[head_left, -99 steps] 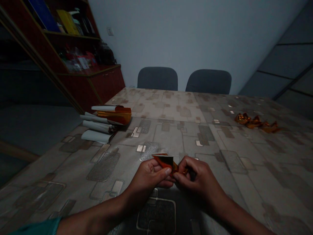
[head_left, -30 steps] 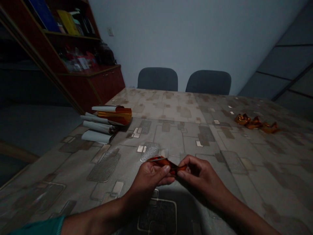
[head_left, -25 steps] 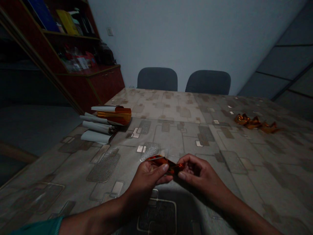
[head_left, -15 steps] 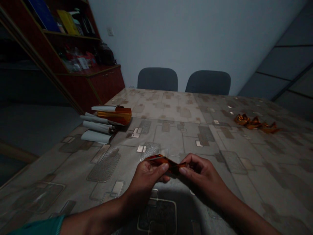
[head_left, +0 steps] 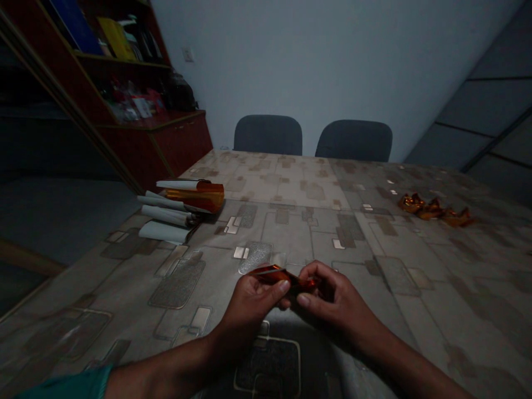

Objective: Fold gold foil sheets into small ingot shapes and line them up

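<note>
Left hand (head_left: pixel 251 307) and right hand (head_left: pixel 332 291) pinch an amber foil strip (head_left: pixel 276 273); from here I see three foil twists (head_left: pixel 432 209) finished at 2 o'clock, rolled sheets (head_left: pixel 164 216) waiting at 10 o'clock.

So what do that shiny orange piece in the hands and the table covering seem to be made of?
The orange piece looks like thin metallic foil or metallised film: it is creased, with bright glints. The table covering looks like glossy printed vinyl, judging by its sheen, though the dim light leaves that open.
</note>
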### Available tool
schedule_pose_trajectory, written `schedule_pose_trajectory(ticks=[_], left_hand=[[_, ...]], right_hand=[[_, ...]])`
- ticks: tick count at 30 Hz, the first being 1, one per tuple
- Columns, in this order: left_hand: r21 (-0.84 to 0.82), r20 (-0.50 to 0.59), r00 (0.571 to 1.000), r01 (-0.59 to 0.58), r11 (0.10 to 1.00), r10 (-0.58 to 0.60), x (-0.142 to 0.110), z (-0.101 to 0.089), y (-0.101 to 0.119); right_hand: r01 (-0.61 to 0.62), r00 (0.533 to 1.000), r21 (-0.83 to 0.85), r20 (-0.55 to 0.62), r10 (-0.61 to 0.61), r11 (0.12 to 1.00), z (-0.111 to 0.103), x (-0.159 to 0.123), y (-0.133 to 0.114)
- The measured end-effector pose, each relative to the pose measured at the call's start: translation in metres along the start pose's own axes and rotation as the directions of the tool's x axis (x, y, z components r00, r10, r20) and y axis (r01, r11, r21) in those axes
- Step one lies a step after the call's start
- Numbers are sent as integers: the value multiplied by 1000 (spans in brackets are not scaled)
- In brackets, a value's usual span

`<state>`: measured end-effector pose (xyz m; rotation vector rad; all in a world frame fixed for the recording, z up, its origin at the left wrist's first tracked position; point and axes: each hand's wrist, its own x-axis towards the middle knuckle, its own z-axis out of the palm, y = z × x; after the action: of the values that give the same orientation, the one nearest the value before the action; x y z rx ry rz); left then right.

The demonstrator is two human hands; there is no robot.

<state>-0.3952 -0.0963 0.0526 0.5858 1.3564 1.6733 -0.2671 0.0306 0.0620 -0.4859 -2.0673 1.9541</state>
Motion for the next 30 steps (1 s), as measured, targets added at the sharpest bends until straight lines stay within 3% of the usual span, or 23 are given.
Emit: schedule_pose_trajectory(ticks=[5,14,20,26,30], left_hand=[[40,-1,1000,-12,999,12,-2,1,1],[40,-39,999,-6,999,8,2,0,5],[49,-78,997,-14,999,18,3,-2,0],[26,-99,994,-41,999,44,4,-4,-3],[22,-103,993,-48,999,50,3,-5,-4]], right_hand=[[34,999,-75,-38,-37,997,1,0,-1],[-32,999,39,-10,33,999,-4,1,-6],[-3,997,-26,-71,1,1000,-6,1,-4],[-40,997,138,-55,48,990,-8,2,0],[-10,996,161,-83,24,987,-9,2,-1]])
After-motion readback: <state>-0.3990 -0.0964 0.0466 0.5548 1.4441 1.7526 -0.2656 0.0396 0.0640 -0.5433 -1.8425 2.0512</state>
